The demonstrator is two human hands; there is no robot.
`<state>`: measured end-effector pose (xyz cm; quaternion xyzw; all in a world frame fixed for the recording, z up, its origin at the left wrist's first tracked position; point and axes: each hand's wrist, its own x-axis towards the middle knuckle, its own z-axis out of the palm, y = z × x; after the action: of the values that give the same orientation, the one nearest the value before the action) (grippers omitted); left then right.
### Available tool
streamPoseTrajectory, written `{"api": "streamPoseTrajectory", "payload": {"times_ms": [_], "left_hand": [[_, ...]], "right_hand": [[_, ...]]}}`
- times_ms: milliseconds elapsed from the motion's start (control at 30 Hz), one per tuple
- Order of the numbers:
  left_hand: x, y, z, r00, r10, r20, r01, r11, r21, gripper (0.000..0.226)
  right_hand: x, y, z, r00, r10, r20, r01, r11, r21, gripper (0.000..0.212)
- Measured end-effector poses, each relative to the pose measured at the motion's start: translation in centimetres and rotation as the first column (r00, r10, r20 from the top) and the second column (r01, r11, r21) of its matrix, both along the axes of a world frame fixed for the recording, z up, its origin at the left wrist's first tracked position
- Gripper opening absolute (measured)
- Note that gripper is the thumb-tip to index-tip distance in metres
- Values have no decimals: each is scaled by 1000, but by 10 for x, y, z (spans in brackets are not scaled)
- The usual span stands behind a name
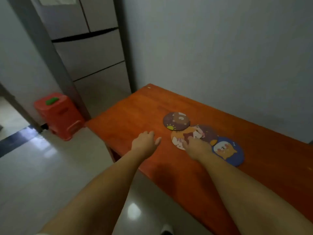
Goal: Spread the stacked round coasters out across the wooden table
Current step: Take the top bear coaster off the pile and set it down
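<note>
Several round cartoon coasters lie in an overlapping row on the orange-brown wooden table (135, 109). A brown coaster (176, 120) is farthest. An orange and white coaster (179, 139) sits under its near edge, a dark maroon coaster (205, 133) lies beside it, and a blue coaster (227, 151) with an orange animal is nearest on the right. My right hand (196, 146) rests flat with its fingertips on the orange and white coaster. My left hand (146, 141) lies palm down on bare wood to the left, fingers slightly apart, holding nothing.
The table's back edge runs along a white wall (220, 56). Left of the table are a tall grey fridge (89, 53) and a red plastic stool (59, 114) with a green object on top. A glossy tiled floor (50, 167) lies below the table's near edge.
</note>
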<state>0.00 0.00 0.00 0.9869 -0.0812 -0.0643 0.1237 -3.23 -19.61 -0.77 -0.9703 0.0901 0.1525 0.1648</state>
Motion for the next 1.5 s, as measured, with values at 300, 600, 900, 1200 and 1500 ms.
{"api": "streamPoseTrajectory", "payload": {"times_ms": [300,600,900,1200,1500], "left_hand": [[146,-29,-34,989,-44,-142,44,999,-8,51],[244,-62,-64,940,-166,-298,190,980,54,48],[287,-111,-107,912,12,-410,-15,1000,-4,52],[315,-110,-122,830,158,-536,-332,911,-244,28],[284,-78,-70,802,109,-587,-460,740,-490,38]], "right_hand": [[118,-43,-26,986,-148,-71,146,989,-29,54],[188,-58,-52,932,-329,-150,341,938,58,59],[243,-58,-95,790,-559,-252,594,800,87,58],[256,-71,-101,710,-626,-323,699,685,208,47],[238,-62,-53,749,-585,-312,659,609,442,41]]}}
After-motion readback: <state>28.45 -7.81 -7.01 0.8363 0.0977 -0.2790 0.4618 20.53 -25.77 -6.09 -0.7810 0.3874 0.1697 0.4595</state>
